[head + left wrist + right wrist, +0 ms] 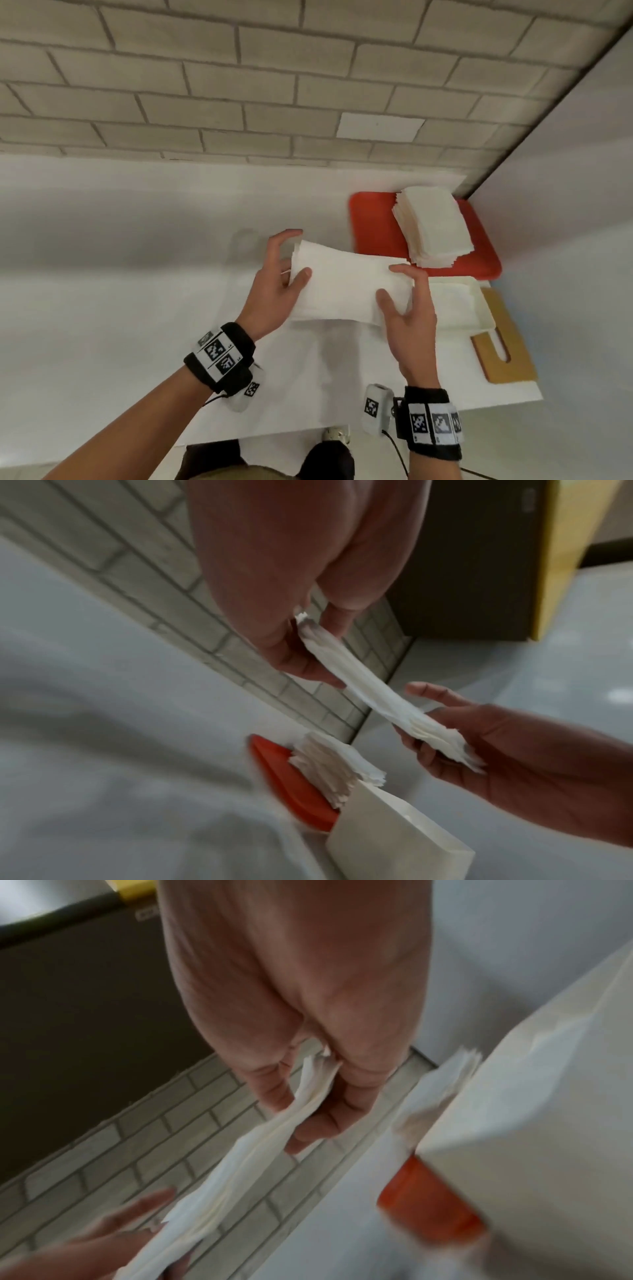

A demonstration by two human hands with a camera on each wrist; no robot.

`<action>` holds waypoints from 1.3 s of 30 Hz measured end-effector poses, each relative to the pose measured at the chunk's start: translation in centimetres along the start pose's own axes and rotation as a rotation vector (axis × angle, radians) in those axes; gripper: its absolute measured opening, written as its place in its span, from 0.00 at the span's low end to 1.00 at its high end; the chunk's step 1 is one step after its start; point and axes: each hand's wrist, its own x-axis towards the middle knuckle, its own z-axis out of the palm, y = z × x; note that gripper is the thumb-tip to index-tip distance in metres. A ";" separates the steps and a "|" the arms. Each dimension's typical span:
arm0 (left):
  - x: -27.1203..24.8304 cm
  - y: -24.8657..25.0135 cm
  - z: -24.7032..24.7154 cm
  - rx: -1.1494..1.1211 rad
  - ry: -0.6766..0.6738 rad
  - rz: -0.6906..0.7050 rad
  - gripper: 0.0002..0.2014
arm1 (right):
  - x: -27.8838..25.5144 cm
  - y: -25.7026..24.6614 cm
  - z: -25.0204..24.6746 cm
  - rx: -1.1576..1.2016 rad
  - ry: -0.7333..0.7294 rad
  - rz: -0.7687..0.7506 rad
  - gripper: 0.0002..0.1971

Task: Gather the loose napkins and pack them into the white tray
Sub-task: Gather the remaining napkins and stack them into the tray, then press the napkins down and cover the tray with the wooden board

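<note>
A thick stack of white napkins point(346, 284) hangs in the air over the table, sagging slightly in the middle. My left hand point(296, 255) pinches its left end between thumb and fingers, and my right hand point(394, 282) grips its right end. The left wrist view shows the left hand point(315, 642) clamping the napkins point(369, 693) edge-on. In the right wrist view the right hand point(301, 1107) holds the same napkins point(240, 1172). The white tray point(488, 317) sits on the table just right of my right hand, partly hidden by it.
A red tray point(373, 222) behind the white tray carries a tall second pile of napkins point(433, 226). A wooden cutting board point(507, 342) lies under the white tray's right side, near the table's right edge. A brick wall runs along the back.
</note>
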 end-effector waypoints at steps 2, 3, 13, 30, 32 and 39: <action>0.4 0.7 5.2 0.085 -0.019 0.052 0.22 | 1.1 1.0 -5.3 -0.066 0.076 -0.042 0.14; 0.5 1.1 7.8 0.143 -0.021 0.084 0.18 | 1.7 1.4 -8.0 -0.093 0.105 -0.075 0.11; 2.7 -2.6 22.3 0.896 -0.107 0.103 0.14 | 8.6 13.2 -17.6 -0.643 -0.185 0.033 0.16; 5.9 -0.7 28.0 1.127 -0.512 0.238 0.03 | 11.7 11.9 -16.2 -0.840 -0.510 -0.144 0.19; 6.3 -1.1 27.8 1.197 -0.615 0.106 0.06 | 12.0 13.2 -15.7 -0.885 -0.613 -0.113 0.23; 6.7 0.5 26.3 1.445 -0.684 0.021 0.19 | 13.7 15.3 -17.2 -0.970 -0.633 -0.069 0.34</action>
